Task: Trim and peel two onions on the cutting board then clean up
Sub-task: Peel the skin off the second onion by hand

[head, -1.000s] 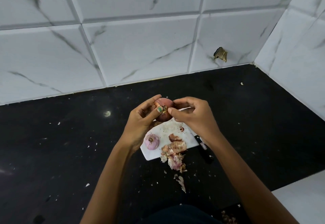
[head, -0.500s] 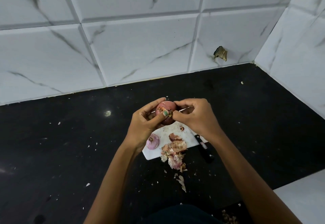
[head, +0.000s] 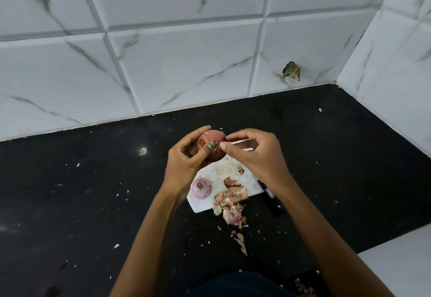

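Note:
My left hand (head: 186,159) grips a reddish onion (head: 213,141) in the air above the far end of a small white cutting board (head: 221,173). Its thumb lies across the onion's cut end. My right hand (head: 254,154) pinches at the onion's skin with thumb and forefinger beside that thumb. A second onion (head: 201,188), pale purple and peeled, lies on the board's near left corner. Loose skins (head: 231,201) are heaped on the board's near edge and spill onto the counter. A black-handled knife (head: 271,200) lies along the board's right side, mostly hidden under my right wrist.
The black counter (head: 93,191) is speckled with small skin flakes. White marble-look tiled walls (head: 163,63) close off the back and the right side. A white surface (head: 401,264) sits at the lower right. More scraps (head: 303,287) lie near the bottom edge.
Both hands have turned the held onion a little and shifted it slightly right. My right thumb and forefinger have closed in on the skin at its cut end.

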Motion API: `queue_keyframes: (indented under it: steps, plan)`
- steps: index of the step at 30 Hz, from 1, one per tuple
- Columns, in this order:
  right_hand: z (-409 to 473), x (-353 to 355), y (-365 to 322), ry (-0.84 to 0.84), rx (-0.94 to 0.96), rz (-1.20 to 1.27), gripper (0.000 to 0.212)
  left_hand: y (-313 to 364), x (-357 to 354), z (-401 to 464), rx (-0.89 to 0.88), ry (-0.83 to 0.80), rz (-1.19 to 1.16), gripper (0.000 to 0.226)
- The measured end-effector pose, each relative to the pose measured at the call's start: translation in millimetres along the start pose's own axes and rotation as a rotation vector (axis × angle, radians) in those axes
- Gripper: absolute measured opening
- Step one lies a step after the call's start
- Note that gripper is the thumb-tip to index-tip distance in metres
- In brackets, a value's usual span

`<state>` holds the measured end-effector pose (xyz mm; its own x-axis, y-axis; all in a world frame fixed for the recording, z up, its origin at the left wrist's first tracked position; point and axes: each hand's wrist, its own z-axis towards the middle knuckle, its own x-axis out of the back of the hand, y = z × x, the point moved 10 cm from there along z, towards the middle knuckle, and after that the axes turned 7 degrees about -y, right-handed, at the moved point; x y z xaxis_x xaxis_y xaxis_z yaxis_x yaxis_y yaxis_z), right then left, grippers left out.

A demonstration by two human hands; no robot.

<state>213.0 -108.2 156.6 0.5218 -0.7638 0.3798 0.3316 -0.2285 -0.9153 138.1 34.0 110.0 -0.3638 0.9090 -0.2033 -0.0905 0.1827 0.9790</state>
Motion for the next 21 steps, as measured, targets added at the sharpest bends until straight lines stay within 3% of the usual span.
queue_keyframes:
  steps: [4,12,17,21]
  plan:
    - [2,-6,-4,0.02,0.045,-0.099,0.021,-5,0,-2,0.036,0.032,-0.071,0.031]
    - [4,-6,-1,0.014,0.048,-0.096,0.004,-8,2,-2,0.065,0.059,-0.098,0.03]
    - [5,-1,25,0.033,-0.162,0.342,0.008,-9,0,0,0.11,0.045,-0.212,0.027]
    - [3,-2,58,0.099,-0.278,0.348,0.011,-15,-3,0,0.15,0.031,-0.274,0.027]
